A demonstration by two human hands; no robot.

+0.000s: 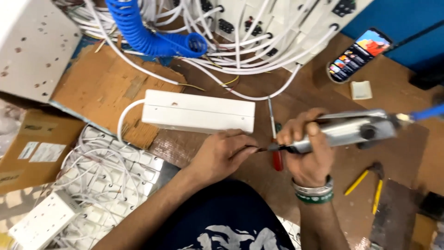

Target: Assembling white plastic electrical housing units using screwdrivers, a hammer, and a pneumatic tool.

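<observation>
The right hand (309,153) is closed in a full grip around the barrel of a silver pneumatic screwdriver (344,132), which lies nearly level and points toward the left hand; a blue air line (428,112) leaves its rear end at the right edge of the view. Bangles, silver and green, sit on the right wrist. The left hand (221,155) has its thumb and fingertips pinched together at the dark bit tip (262,149) of the tool; whatever small part is held there is too small to tell. Both hands work just in front of a long white plastic socket box (199,111), which lies on the brown workbench (323,83) with its blank back face up and a white cable (125,118) looping out of its left end. A red-handled screwdriver (275,148) lies on the bench between the hands, partly hidden by the right hand. To the left of the box is a worn cardboard sheet (101,88). Behind the box, a mass of white cables and further white socket units spreads across the bench, with a coiled blue air hose (148,37) on top. A lit phone (358,54) lies at upper right, and yellow-handled pliers (370,183) lie at lower right. More white socket units (106,185) are piled at lower left.
</observation>
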